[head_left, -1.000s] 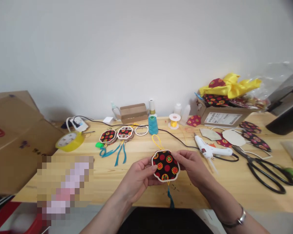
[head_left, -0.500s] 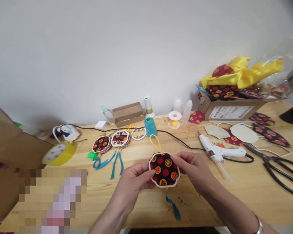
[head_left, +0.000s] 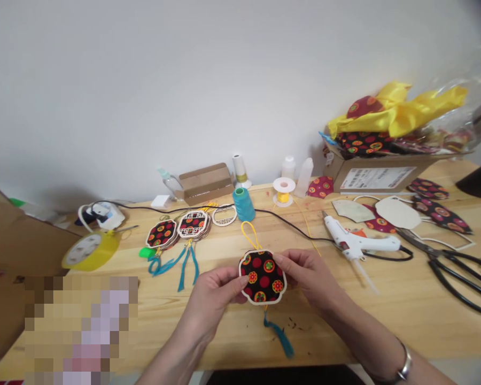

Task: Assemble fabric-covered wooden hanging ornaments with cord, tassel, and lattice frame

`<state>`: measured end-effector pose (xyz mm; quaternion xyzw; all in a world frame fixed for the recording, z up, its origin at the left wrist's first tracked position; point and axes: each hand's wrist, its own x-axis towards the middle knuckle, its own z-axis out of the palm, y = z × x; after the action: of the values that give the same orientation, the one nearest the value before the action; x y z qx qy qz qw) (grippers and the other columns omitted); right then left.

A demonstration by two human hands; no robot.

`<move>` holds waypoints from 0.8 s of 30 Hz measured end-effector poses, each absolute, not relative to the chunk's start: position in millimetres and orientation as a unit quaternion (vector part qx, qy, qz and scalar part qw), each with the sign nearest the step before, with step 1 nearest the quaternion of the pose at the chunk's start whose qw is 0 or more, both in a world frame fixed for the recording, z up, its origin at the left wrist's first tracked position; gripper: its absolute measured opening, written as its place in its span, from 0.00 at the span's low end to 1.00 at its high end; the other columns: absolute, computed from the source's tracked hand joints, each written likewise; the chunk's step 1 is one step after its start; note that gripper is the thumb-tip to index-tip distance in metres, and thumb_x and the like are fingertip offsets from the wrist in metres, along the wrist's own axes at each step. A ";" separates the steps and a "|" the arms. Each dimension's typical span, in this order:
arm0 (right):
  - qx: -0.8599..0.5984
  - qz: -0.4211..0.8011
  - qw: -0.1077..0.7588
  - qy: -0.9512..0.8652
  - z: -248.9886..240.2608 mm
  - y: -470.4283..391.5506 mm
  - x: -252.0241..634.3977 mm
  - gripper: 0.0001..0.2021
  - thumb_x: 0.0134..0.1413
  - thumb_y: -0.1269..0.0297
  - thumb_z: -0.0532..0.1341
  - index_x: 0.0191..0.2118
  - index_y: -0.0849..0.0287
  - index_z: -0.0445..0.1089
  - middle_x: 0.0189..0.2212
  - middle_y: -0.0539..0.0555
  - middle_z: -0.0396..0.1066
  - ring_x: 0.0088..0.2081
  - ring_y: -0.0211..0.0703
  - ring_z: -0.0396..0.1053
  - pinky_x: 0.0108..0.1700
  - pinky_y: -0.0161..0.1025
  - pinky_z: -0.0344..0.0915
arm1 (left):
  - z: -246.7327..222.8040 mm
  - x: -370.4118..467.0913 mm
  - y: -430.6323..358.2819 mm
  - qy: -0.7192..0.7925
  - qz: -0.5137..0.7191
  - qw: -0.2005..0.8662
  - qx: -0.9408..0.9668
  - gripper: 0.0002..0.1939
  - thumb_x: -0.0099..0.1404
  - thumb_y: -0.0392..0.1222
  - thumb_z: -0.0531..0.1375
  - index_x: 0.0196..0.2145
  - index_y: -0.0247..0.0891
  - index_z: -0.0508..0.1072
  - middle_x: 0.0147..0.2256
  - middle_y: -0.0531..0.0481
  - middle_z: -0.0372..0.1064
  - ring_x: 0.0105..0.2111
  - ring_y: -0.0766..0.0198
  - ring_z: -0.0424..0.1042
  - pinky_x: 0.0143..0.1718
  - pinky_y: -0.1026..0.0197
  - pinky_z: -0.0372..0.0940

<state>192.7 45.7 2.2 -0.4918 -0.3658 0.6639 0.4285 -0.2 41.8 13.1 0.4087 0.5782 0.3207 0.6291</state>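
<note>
Scissors with black-looped handles [head_left: 434, 253] and a white plastic glue gun [head_left: 358, 244] lie on the pale wooden worktop [head_left: 224, 342], where a teal thread cone [head_left: 243, 206] stands. Over the worktop, fingers of left hand [head_left: 213, 292] and right hand [head_left: 310, 274] pinch a scalloped, white-rimmed ornament of black floral fabric [head_left: 263, 278]. Its teal tassel [head_left: 279, 336] slants more than a second ago.

Diffuse, moderately bright light; soft shadow lies on the wall [head_left: 208, 85] beside the right-hand carton [head_left: 377, 162]. Frame edges stretch; upper-right corner is dark; lower-left patch, pixelated.
</note>
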 end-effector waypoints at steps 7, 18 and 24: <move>-0.471 0.687 0.409 -0.372 -1.0 46.6 192.0 0.23 0.42 0.42 0.65 0.25 0.62 0.74 0.20 0.50 0.68 0.23 0.34 0.58 0.26 0.34 0.54 | 20.1 -3.4 43.7 0.584 0.306 0.629 0.412 0.15 0.50 0.48 0.69 0.30 0.33 0.80 0.28 0.45 0.77 0.27 0.63 0.71 0.31 0.64 0.65; -0.509 0.651 0.413 -0.383 -4.2 43.9 194.8 0.29 0.44 0.36 0.60 0.30 0.62 0.77 0.23 0.55 0.72 0.24 0.36 0.63 0.26 0.35 0.56 | 49.2 -56.9 85.0 0.642 0.359 0.539 0.411 0.14 0.41 0.45 0.74 0.23 0.34 0.78 0.22 0.51 0.72 0.22 0.69 0.68 0.26 0.67 0.67; -0.502 0.655 0.415 -0.384 -5.6 42.5 193.1 0.27 0.44 0.37 0.61 0.29 0.62 0.76 0.22 0.53 0.71 0.23 0.37 0.63 0.26 0.36 0.56 | 69.3 -100.0 130.4 0.685 0.390 0.470 0.398 0.13 0.44 0.39 0.73 0.22 0.32 0.74 0.22 0.52 0.72 0.21 0.71 0.67 0.26 0.67 0.68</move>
<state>193.1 42.5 -5.6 -0.5016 -0.3844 0.6546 0.4148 -100.0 130.4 69.3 0.3980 0.6846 0.3897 0.4702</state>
